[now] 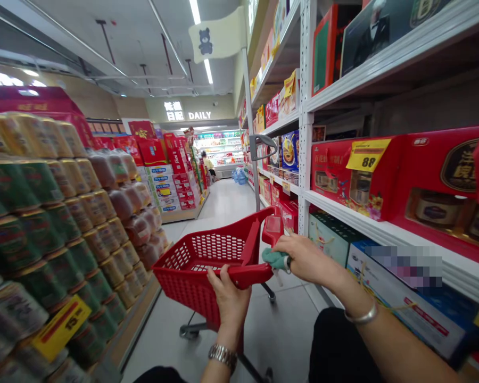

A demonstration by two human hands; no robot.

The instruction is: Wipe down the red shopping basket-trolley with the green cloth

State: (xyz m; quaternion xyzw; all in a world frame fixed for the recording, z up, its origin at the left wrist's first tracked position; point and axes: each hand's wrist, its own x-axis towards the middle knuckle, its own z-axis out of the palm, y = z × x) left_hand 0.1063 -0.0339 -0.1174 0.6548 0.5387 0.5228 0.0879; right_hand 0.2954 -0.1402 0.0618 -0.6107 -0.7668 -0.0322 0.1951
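A red plastic shopping cart (pixel 187 290) stands tilted across the aisle in front of me, its perforated basket showing nothing inside. My left hand (pixel 231 300) grips the red side arm of the cart, with its fingers over the top edge. In my right hand (pixel 307 258) a bunched green cloth (pixel 276 259) is held against the end of that arm, near the handle. The fingertips of the right hand are partly hidden. A grey pole (pixel 250 165) with a looped grip rises beyond the handle and bears a bear-print flag (pixel 217 36).
Stacked packs of cans (pixel 64 213) line the left, with a yellow price tag (pixel 62 327) in front. On the right, white shelves (pixel 305 122) hold red gift boxes (pixel 355 181). A blue box (pixel 403 298) sits low by my right arm. A person (pixel 208 162) is far down the aisle.
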